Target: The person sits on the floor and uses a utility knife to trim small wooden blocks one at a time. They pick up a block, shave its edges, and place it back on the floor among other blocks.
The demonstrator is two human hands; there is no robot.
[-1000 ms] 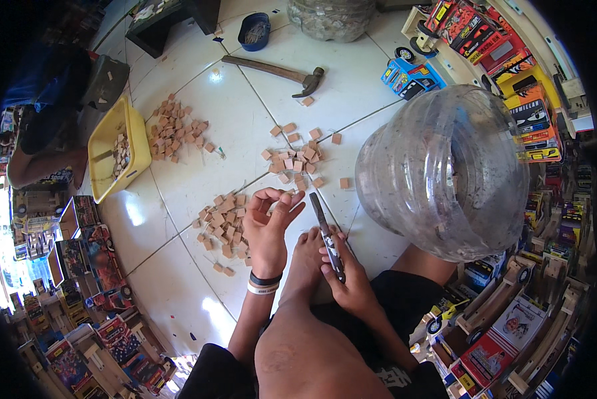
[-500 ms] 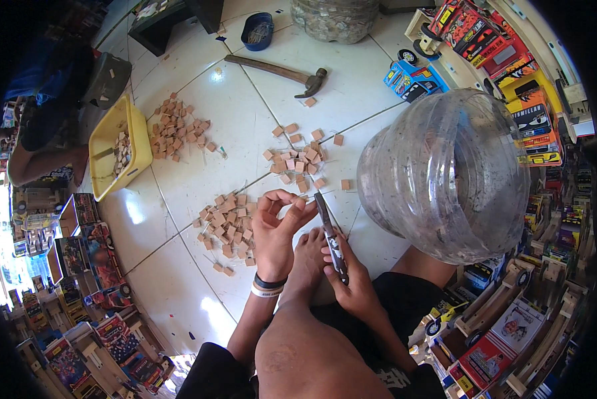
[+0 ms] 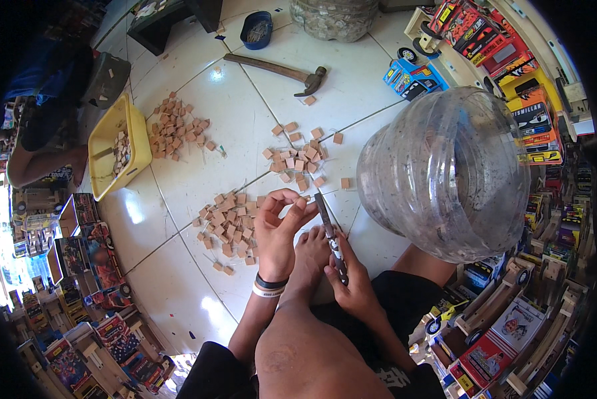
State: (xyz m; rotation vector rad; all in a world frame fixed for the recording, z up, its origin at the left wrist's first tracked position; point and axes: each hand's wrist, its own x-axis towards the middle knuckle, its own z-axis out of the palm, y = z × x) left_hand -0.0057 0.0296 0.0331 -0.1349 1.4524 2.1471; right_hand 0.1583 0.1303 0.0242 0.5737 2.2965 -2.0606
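My left hand (image 3: pixel 276 243) is raised above my foot, its thumb and fingers pinched round a small tan wooden piece (image 3: pixel 307 197), mostly hidden by the fingertips. In my right hand (image 3: pixel 356 282) is a narrow dark hand tool (image 3: pixel 328 226) with a mottled black-and-white handle; its exact kind is unclear. The tool's upper end stands beside the left fingertips, close to the piece. Beyond the hands lies a loose pile of small wooden squares (image 3: pixel 299 159), some with thin pins or wires. A second pile of squares (image 3: pixel 228 226) sits left of my left hand.
A large clear plastic container (image 3: pixel 438 179) stands at the right. Farther off are a hammer (image 3: pixel 272 69), a blue dish (image 3: pixel 246 34) and another pile of squares (image 3: pixel 175 126) by a yellow tub (image 3: pixel 141 153). Toy trucks (image 3: pixel 418 76) line both sides. Another person (image 3: pixel 42 149) sits far left.
The tool in my right hand has turned slightly and its upper end has shifted a little. My left hand keeps its pinch almost in place.
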